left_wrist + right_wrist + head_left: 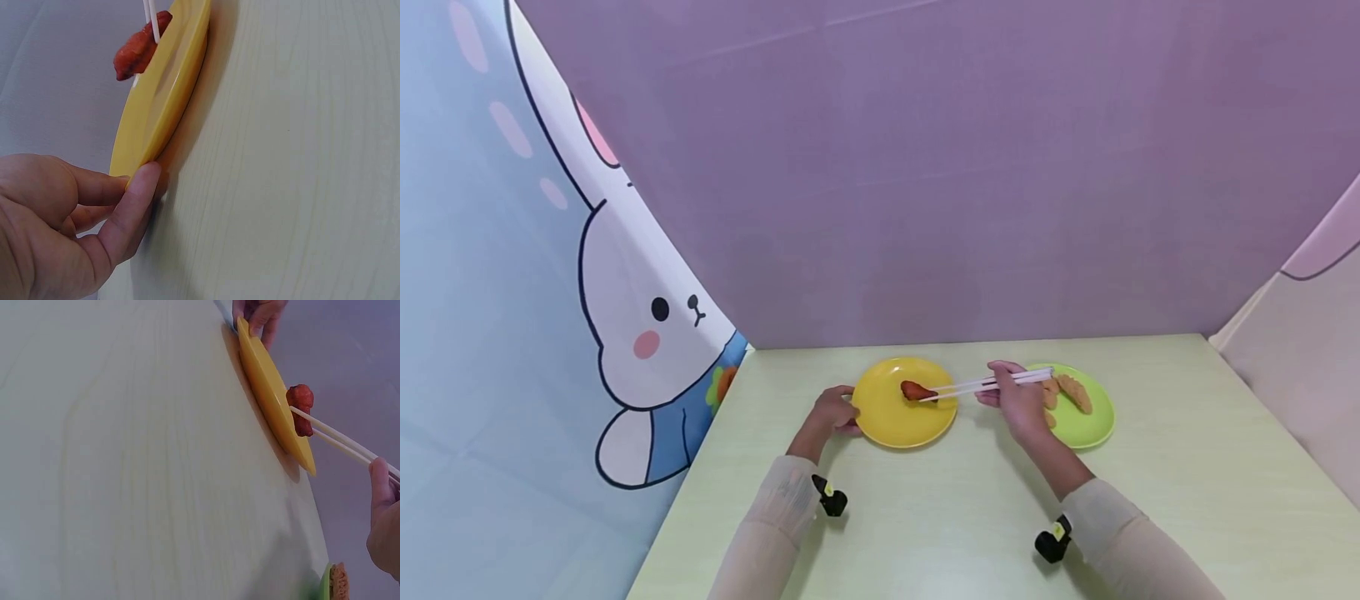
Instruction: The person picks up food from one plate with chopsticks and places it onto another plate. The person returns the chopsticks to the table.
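My left hand [835, 410] pinches the left rim of a yellow plate [895, 429] between thumb and fingers, as the left wrist view [69, 219] shows close up. A pair of white chopsticks [973, 386] is held in my right hand [1018, 404], their tips pointing left over the plate. Between the tips is a small reddish-brown chicken drumstick [917, 391]. In the right wrist view the drumstick [300, 409] appears at the plate's surface; whether it touches the plate I cannot tell. Beneath and beyond the right hand lies a green plate [1093, 429], partly hidden by it.
Several golden fried pieces [1075, 393] lie on the green plate. Both plates stand on a pale wood-grain table [925, 517]. A purple cloth [970, 183] rises behind its back edge, and a rabbit-print cloth [655, 358] hangs at the left.
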`<action>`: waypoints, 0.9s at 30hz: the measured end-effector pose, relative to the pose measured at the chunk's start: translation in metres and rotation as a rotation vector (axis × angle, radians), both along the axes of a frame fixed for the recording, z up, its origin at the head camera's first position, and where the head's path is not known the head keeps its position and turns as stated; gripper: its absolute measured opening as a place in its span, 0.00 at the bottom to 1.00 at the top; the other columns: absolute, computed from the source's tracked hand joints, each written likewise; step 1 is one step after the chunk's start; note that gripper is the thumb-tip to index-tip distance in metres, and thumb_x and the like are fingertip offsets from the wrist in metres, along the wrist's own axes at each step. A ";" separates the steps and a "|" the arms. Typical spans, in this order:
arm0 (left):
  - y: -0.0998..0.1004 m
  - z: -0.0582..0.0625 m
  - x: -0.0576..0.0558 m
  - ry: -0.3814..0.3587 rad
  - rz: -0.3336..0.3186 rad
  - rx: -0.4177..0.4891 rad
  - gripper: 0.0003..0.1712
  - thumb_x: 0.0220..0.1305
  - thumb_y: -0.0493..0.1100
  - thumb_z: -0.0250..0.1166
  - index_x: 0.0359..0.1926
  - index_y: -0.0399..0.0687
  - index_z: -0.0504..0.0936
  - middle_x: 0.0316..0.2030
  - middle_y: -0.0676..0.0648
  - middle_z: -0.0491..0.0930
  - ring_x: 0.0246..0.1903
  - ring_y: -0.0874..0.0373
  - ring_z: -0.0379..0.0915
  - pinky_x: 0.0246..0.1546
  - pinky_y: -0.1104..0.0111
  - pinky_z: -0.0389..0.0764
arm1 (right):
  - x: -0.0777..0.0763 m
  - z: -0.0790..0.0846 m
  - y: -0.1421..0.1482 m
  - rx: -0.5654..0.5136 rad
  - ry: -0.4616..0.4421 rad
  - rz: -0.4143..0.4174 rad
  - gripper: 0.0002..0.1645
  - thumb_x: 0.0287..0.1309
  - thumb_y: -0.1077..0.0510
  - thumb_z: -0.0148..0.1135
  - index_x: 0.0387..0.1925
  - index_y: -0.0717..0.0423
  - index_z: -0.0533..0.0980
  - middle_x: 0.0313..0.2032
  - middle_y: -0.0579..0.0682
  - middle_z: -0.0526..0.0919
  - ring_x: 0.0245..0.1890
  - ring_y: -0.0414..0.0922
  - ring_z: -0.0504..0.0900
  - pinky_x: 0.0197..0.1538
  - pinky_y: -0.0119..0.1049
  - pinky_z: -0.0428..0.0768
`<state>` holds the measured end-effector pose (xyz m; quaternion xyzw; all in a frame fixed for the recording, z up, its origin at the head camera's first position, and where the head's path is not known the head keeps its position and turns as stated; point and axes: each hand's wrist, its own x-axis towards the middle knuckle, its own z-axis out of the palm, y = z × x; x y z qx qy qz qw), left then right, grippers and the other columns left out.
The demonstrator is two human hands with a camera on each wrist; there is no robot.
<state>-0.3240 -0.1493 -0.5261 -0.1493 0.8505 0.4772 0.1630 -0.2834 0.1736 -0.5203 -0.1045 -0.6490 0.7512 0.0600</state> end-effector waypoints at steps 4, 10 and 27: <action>-0.001 -0.001 -0.001 -0.003 -0.001 -0.007 0.33 0.62 0.27 0.62 0.69 0.45 0.73 0.37 0.41 0.84 0.24 0.58 0.82 0.27 0.68 0.89 | 0.002 0.002 0.006 -0.009 0.005 -0.008 0.23 0.77 0.53 0.51 0.61 0.67 0.74 0.37 0.56 0.86 0.25 0.37 0.88 0.36 0.34 0.90; -0.003 -0.001 -0.001 -0.003 0.001 -0.002 0.34 0.62 0.27 0.62 0.69 0.45 0.72 0.37 0.40 0.84 0.25 0.57 0.82 0.28 0.67 0.90 | 0.008 0.008 0.014 -0.081 -0.010 -0.017 0.23 0.76 0.56 0.52 0.61 0.70 0.73 0.31 0.50 0.87 0.24 0.39 0.89 0.34 0.34 0.90; -0.001 0.001 -0.001 0.019 -0.004 -0.005 0.34 0.61 0.27 0.62 0.69 0.43 0.73 0.36 0.40 0.84 0.26 0.57 0.82 0.28 0.68 0.89 | 0.031 0.021 0.062 -0.224 -0.058 -0.058 0.08 0.73 0.52 0.58 0.43 0.47 0.81 0.29 0.43 0.89 0.26 0.42 0.90 0.37 0.38 0.90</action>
